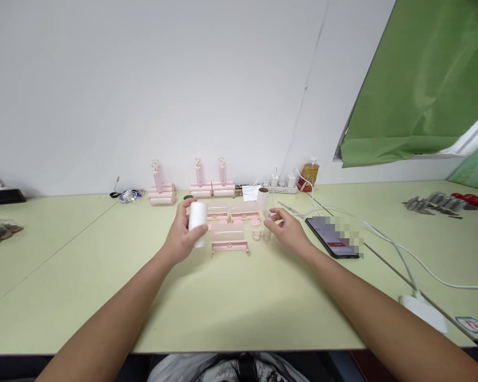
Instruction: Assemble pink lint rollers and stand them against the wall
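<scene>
In my left hand [183, 231] is a white sticky-paper roll [198, 220], held upright with thumb and fingers around its sides. Between the thumb and fingers of my right hand [284, 228] is a small clear tube [266, 229], close to the tabletop; whether it rests there I cannot tell. Between my hands lie a clear curved cover [227, 231] and a pink roller frame [230, 246]. Further back are more pink frames [245, 216] with clear covers. A small pink cap [256, 235] sits just left of the clear tube.
Along the wall stand assembled pink lint rollers [161, 197] with upright handles. A pale cardboard core [263, 199], scissors [290, 208], a power strip [282, 189] and a bottle [309, 174] are behind my right hand. A phone [332, 237] and white cables [418, 260] lie to the right.
</scene>
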Demonstrator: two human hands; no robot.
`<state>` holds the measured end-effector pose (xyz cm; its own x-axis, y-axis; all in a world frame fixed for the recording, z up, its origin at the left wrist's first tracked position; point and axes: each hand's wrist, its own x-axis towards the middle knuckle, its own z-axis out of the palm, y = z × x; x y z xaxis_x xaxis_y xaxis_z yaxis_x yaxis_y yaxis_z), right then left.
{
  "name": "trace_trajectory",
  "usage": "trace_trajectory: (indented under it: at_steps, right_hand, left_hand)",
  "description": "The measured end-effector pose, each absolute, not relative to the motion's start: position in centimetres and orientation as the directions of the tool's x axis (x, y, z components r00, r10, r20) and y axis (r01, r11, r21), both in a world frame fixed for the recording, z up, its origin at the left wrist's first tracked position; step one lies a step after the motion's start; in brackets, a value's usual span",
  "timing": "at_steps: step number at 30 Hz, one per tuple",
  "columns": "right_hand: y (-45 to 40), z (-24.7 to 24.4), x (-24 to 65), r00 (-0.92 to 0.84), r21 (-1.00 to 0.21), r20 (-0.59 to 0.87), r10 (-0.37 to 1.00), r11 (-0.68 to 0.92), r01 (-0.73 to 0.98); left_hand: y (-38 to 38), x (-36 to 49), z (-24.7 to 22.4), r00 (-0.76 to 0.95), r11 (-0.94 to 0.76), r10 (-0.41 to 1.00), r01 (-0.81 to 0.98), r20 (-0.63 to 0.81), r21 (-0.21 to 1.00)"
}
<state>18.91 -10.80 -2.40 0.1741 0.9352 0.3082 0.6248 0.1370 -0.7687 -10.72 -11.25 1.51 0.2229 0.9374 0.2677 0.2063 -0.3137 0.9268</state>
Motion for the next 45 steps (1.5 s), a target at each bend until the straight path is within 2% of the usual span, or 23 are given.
trace_trajectory:
  at_steps: [2, 5, 9, 11, 14, 17, 21, 23, 24, 26, 28, 29, 36, 45]
  right_hand:
    - [-10.8, -2.6, 18.8, 0.143, -0.761, 0.268, 0.953, 0.118, 0.637]
    - [-10.6, -2.9, 18.9, 0.103, -0.752, 0.227, 0.968, 0.107, 0.650]
    - [-10.5, -3.1, 18.9, 0.108, -0.749, 0.235, 0.966, 0.110, 0.653]
    - [-10.5, -3.1, 18.9, 0.100, -0.746, 0.234, 0.967, 0.113, 0.656]
    - [-10.5, -3.1, 18.9, 0.092, -0.740, 0.212, 0.973, 0.098, 0.665]
    - [-10.5, -2.9, 19.0, 0.132, -0.726, 0.255, 0.958, 0.099, 0.681]
    - [-11.4, -2.0, 18.9, 0.278, -0.667, 0.554, 0.785, 0.217, 0.713]
    - [-12.4, -1.5, 18.4, 0.228, -0.605, 0.671, 0.706, 0.343, 0.718]
    - [-12.9, -1.4, 18.0, 0.150, -0.575, 0.690, 0.708, 0.410, 0.708]
    - [-13.7, -1.4, 17.1, -0.102, -0.544, 0.628, 0.772, 0.528, 0.652]
    - [-14.1, -1.8, 16.1, -0.343, -0.522, 0.517, 0.784, 0.607, 0.599]
    - [-14.2, -2.1, 15.7, -0.409, -0.515, 0.477, 0.778, 0.625, 0.587]
    - [-13.6, -4.1, 15.1, -0.512, -0.449, 0.326, 0.795, 0.607, 0.656]
    - [-14.1, -3.8, 14.7, -0.642, -0.455, 0.319, 0.698, 0.707, 0.542]
  left_hand:
    - [-10.6, -11.3, 1.6, 0.122, -0.293, 0.956, 0.305, 0.268, 0.906]
    - [-9.8, -12.2, 1.6, 0.107, -0.177, 0.984, 0.512, 0.142, 0.841]
    - [-9.3, -12.9, 1.2, 0.162, -0.073, 0.983, 0.782, -0.089, 0.619]
    - [-9.3, -12.7, 0.7, 0.169, -0.071, 0.974, 0.856, -0.148, 0.513]
    - [-9.3, -12.2, 0.1, 0.178, -0.101, 0.970, 0.914, -0.163, 0.392]
    - [-9.2, -11.9, -0.2, 0.183, -0.122, 0.971, 0.932, -0.152, 0.341]
    - [-9.1, -12.0, 0.2, 0.143, -0.100, 0.987, 0.898, -0.069, 0.428]
    - [-9.2, -12.0, 0.5, 0.123, -0.100, 0.992, 0.826, -0.004, 0.555]
    - [-9.4, -11.8, 0.7, 0.125, -0.106, 0.992, 0.769, 0.015, 0.631]
    - [-9.8, -11.5, 1.0, 0.143, -0.110, 0.989, 0.638, 0.023, 0.763]
    - [-10.1, -11.0, 1.0, 0.165, -0.101, 0.986, 0.531, 0.015, 0.841]
    - [-10.2, -10.8, 1.0, 0.170, -0.096, 0.985, 0.496, 0.012, 0.863]
    - [-9.8, -10.4, 0.5, 0.164, -0.041, 0.986, 0.413, -0.031, 0.910]
    - [-10.1, -10.0, 0.5, 0.131, -0.082, 0.991, 0.320, 0.041, 0.944]
